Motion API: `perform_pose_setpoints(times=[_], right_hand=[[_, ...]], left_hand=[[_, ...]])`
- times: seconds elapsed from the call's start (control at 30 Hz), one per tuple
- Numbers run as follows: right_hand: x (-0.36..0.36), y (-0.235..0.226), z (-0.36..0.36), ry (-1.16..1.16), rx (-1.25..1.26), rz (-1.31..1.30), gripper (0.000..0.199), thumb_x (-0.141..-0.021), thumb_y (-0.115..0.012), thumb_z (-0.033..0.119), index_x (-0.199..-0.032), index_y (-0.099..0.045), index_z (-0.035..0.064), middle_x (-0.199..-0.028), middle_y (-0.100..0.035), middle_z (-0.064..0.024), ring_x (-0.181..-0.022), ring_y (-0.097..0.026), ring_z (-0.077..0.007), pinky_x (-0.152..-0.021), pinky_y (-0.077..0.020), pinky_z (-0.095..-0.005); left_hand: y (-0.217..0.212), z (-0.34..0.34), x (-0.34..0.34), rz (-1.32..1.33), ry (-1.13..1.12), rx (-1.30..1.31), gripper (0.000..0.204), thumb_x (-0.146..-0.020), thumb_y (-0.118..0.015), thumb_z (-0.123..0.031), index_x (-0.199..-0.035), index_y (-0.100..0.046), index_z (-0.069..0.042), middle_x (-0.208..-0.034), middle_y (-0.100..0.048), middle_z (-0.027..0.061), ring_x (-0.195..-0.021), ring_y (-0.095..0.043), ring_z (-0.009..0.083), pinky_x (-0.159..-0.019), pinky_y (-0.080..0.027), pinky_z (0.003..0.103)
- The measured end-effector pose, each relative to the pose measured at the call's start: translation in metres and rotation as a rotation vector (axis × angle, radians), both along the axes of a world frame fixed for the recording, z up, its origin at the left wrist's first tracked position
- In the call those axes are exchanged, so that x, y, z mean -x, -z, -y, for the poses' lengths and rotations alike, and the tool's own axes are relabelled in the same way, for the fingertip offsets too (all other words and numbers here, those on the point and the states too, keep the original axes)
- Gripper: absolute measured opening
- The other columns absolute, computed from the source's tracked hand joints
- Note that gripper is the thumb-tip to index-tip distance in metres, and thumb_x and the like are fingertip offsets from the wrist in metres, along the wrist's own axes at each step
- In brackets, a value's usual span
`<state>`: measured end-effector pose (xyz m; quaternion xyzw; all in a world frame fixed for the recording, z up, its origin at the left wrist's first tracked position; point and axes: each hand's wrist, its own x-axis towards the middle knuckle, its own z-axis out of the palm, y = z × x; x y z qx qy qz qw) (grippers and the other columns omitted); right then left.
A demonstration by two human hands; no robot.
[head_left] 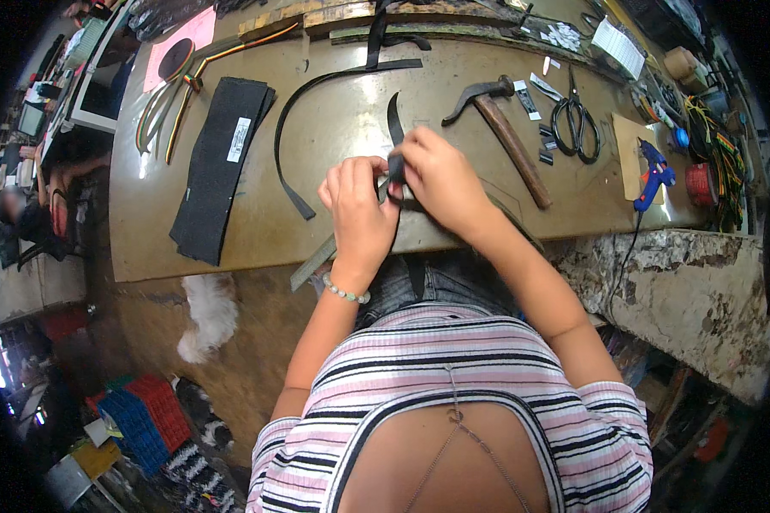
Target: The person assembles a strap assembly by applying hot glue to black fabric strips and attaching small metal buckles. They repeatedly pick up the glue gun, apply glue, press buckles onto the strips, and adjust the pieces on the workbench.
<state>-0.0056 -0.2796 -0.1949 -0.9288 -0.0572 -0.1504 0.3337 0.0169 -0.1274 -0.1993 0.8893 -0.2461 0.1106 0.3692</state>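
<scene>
A narrow black strap is pinched between my two hands near the table's front edge, its pointed end sticking up and away from me. My left hand is closed around its lower part. From the other side, the fingers of my right hand press on the strap; the exact grip between the fingertips is hidden. Below the hands passes a grey-olive strip, one end reaching past the table edge. Left of my hands lies a longer black strap, curved on the table. A hammer rests to the right.
A labelled black fabric piece and striped ribbons lie on the table at left. Black-handled scissors, small black pieces and a blue glue gun with a hanging cord are at right. Wooden boards line the back.
</scene>
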Motion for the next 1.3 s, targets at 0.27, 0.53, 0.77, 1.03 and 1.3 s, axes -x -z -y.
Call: perform_pose_setpoints(times=[0.27, 0.53, 0.77, 1.03, 1.3], right_hand=[[0.033, 0.0, 0.002, -0.044, 0.059, 0.127, 0.036, -0.073, -0.066, -0.006, -0.108, -0.07, 0.0002, -0.111, -0.066, -0.0137, -0.1, -0.063, -0.0333, -0.088, -0.053, -0.0404], [0.043, -0.012, 0.013, -0.151, 0.01, 0.045, 0.025, -0.074, -0.062, -0.006, -0.098, -0.069, -0.0011, -0.099, -0.064, -0.0162, -0.107, -0.061, -0.0369, -0.094, -0.0509, -0.0436], [0.051, -0.016, 0.016, -0.224, -0.057, -0.047, 0.03, -0.072, -0.059, -0.013, -0.098, -0.068, -0.0001, -0.094, -0.061, -0.017, -0.12, -0.058, -0.0409, -0.103, -0.0475, -0.0463], [0.081, -0.016, -0.005, -0.24, 0.116, -0.082, 0.014, -0.073, -0.063, 0.003, -0.086, -0.062, -0.0018, -0.105, -0.062, -0.0168, -0.123, -0.054, -0.0374, -0.103, -0.0465, -0.0443], [0.155, -0.034, 0.161, 1.272, -0.226, 0.341, 0.042, -0.079, -0.087, 0.03, -0.098, -0.062, 0.0026, -0.096, -0.06, -0.0078, -0.092, -0.059, -0.0209, -0.091, -0.0472, -0.0348]], left_hand=[[-0.001, 0.001, 0.001, 0.064, 0.031, -0.211, 0.035, -0.086, -0.068, -0.014, -0.119, -0.07, -0.025, -0.132, -0.051, 0.0098, -0.13, -0.04, 0.0369, -0.116, -0.021, 0.061], [0.002, 0.003, 0.001, 0.019, 0.003, -0.265, 0.038, -0.09, -0.063, -0.019, -0.125, -0.07, -0.033, -0.144, -0.046, 0.0131, -0.138, -0.034, 0.0417, -0.116, -0.016, 0.068], [0.001, 0.0, -0.002, 0.068, 0.045, -0.173, 0.037, -0.087, -0.066, -0.012, -0.119, -0.073, -0.03, -0.146, -0.045, 0.0132, -0.139, -0.033, 0.0418, -0.118, -0.021, 0.058], [0.003, 0.002, 0.001, 0.105, 0.07, -0.109, 0.026, -0.081, -0.071, -0.006, -0.102, -0.078, -0.02, -0.138, -0.053, 0.0133, -0.135, -0.037, 0.0423, -0.113, -0.034, 0.05], [-0.001, 0.004, -0.003, 0.056, 0.096, -0.268, 0.036, -0.09, -0.06, -0.011, -0.124, -0.066, -0.02, -0.135, -0.052, 0.0121, -0.131, -0.041, 0.0379, -0.116, -0.026, 0.058]])
